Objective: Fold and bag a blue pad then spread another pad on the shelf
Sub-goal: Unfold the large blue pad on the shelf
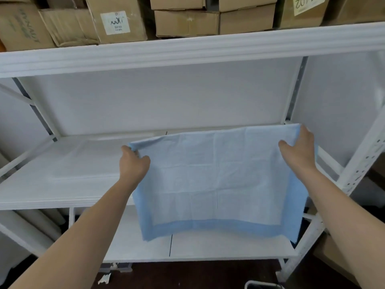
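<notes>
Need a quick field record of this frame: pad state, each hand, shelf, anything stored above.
pad: blue pad, unfolded, held up by its top corners, lower edge hanging past the shelf front
left hand: left hand grips the top left corner
right hand: right hand holds the top right corner, thumb on the near face
shelf: white shelf, pad in front of its right part
above: cardboard boxes on the upper level
bag: none in view
</notes>
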A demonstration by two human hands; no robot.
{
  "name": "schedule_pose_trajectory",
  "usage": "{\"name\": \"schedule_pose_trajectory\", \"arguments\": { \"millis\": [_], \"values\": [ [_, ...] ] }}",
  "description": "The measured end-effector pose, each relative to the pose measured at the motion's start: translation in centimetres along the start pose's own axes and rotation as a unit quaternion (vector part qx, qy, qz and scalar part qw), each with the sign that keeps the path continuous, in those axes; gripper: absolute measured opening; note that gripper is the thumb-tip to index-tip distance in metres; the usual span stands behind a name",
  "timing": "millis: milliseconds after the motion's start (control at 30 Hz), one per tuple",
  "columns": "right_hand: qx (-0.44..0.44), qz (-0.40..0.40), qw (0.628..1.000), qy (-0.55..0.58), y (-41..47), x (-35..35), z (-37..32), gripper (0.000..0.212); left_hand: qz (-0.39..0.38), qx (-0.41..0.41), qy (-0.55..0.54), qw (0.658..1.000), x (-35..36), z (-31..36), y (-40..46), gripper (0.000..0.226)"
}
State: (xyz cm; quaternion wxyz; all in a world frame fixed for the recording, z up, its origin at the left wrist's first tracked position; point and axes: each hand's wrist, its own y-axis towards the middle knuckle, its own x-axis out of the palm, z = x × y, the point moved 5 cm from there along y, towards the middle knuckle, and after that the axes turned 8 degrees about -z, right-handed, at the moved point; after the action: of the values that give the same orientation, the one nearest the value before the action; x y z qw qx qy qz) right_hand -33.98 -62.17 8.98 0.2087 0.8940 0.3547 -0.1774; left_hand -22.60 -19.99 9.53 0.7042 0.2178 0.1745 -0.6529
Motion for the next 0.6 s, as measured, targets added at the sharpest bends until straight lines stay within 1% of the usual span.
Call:
{"name": "schedule_pose_trajectory", "arguments": {
  "millis": [133, 233, 300, 400, 500, 600],
  "values": [
    [-0.011, 0.005, 0.999, -0.037, 1.7, -0.1, 0.8, 0.076, -0.056, 0.038, 0.025, 0.997, 2.8, 0.9, 1.6, 0.044],
    [-0.009, -0.001, 0.998, -0.055, 3.5, 0.4, 1.4, 0.078, -0.073, 0.048, 0.041, 0.995, 4.6, 1.5, 3.1, 0.055],
    [-0.007, -0.006, 0.998, -0.056, 5.1, 1.2, 2.0, 0.079, -0.080, 0.046, 0.039, 0.995, 5.8, 1.5, 4.5, 0.055],
    [-0.010, -0.020, 0.998, -0.062, 7.9, 2.7, 2.6, 0.080, -0.084, 0.037, 0.029, 0.995, 7.6, 1.3, 7.3, 0.050],
    [-0.017, -0.037, 0.997, -0.065, 11.2, 4.1, 3.0, 0.081, -0.099, 0.016, 0.024, 0.995, 9.8, 0.9, 10.5, 0.056],
    [-0.025, -0.036, 0.997, -0.058, 14.5, 5.5, 3.7, 0.081, -0.119, -0.003, 0.033, 0.992, 12.2, 0.6, 13.6, 0.060]
  ]
}}
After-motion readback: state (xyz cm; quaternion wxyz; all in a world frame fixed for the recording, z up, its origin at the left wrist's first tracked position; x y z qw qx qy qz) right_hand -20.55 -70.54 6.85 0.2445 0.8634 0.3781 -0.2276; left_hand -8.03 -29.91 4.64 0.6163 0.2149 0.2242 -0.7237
